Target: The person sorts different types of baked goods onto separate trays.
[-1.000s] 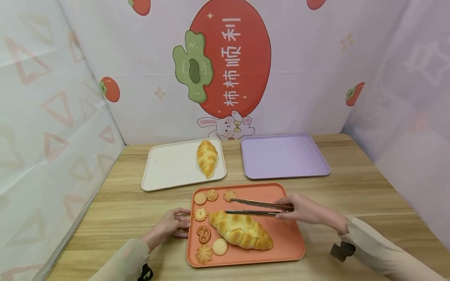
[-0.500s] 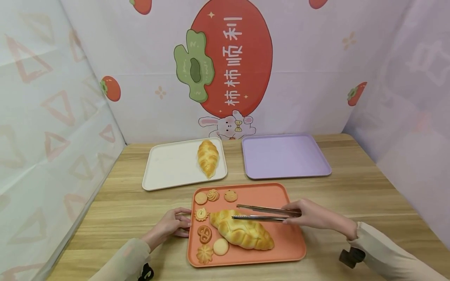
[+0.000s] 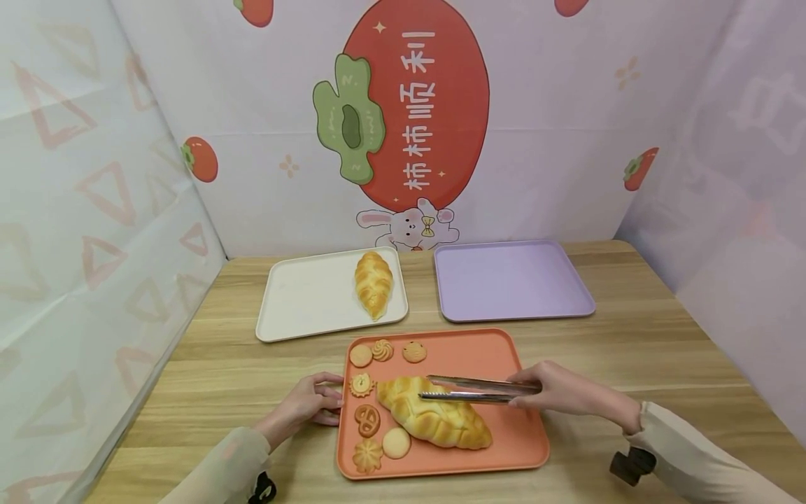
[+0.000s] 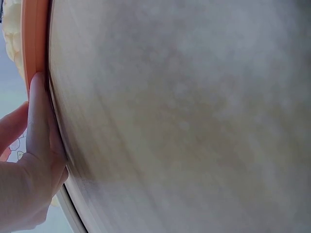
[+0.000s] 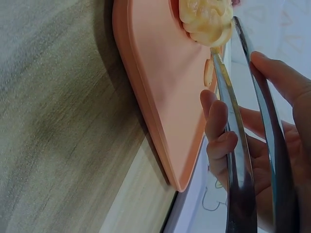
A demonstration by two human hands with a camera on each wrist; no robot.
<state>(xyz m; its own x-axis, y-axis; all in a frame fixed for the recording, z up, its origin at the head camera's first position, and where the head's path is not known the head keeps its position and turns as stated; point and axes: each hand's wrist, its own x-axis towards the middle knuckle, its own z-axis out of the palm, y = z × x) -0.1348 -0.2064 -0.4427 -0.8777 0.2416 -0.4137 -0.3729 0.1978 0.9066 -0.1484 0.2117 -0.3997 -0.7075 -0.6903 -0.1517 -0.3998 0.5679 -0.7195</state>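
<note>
Big braided loaf [image 3: 441, 423] lies on the orange tray [image 3: 519, 437]; tongs [image 3: 472, 397] are over its far side, arms apart, contact unclear, so a shallow bite could slip or shove it into the pale round cookie [image 3: 396, 443] just beside. Right hand [image 3: 557, 390] fingers curled round the tongs; left hand [image 3: 307, 402] fingers nearly straight against the tray rim, gripping nothing, so a hard push could skid the tray.

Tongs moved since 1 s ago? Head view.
Yes. Relative to the speckled cookie on the orange tray, the tongs shifted right and toward the person. Their upper tip overlapped that cookie earlier; now it's clear of it.
</note>
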